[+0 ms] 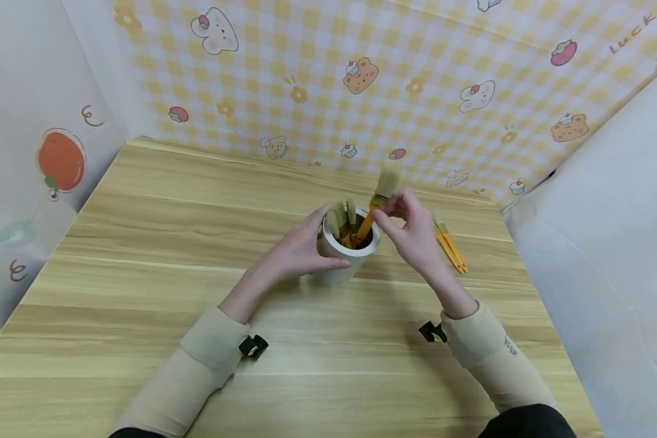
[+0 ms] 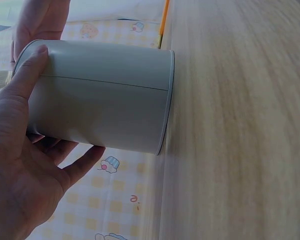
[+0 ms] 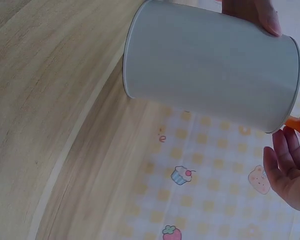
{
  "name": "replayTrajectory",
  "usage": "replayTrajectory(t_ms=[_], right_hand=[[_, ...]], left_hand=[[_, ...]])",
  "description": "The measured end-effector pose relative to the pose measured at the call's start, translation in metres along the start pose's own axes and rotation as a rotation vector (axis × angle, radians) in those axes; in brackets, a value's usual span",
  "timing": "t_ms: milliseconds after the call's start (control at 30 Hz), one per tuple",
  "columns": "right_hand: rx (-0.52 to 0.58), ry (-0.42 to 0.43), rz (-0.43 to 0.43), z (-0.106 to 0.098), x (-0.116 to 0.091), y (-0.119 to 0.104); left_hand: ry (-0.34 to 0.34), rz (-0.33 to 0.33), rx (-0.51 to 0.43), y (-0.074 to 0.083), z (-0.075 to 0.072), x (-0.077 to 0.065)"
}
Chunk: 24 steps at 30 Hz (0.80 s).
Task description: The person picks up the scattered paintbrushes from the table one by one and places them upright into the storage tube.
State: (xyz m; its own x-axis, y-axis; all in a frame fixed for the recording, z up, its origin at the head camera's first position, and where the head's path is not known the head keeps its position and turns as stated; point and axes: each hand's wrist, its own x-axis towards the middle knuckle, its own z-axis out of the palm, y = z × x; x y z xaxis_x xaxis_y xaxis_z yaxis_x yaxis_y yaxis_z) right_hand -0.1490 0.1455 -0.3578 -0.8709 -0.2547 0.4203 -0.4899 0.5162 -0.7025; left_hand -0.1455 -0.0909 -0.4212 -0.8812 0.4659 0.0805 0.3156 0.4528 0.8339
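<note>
A pale grey-white cylindrical container stands upright on the wooden table. My left hand holds it from the left, thumb across the near side and fingers round the far side, as the left wrist view of the container shows. Several brushes stand in it, bristles up. My right hand pinches a wide paintbrush between thumb and fingers, just below its metal band. This paintbrush leans right, its pale bristles up and its orange handle down inside the container; the handle's lower end is hidden.
To the right of the container, orange-handled brushes lie side by side on the table. A yellow checked cloth with cartoon prints hangs behind. White sheets border the left and right sides.
</note>
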Motion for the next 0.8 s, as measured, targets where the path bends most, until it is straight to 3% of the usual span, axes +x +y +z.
replayTrajectory(t_ms=[467, 800], right_hand=[[-0.082, -0.021, -0.064, 0.001, -0.003, 0.010], [-0.079, -0.019, -0.023, -0.004, -0.006, 0.014]], left_hand=[[-0.001, 0.004, 0.004, -0.001, 0.001, 0.001], [-0.002, -0.009, 0.010, -0.001, 0.001, 0.002]])
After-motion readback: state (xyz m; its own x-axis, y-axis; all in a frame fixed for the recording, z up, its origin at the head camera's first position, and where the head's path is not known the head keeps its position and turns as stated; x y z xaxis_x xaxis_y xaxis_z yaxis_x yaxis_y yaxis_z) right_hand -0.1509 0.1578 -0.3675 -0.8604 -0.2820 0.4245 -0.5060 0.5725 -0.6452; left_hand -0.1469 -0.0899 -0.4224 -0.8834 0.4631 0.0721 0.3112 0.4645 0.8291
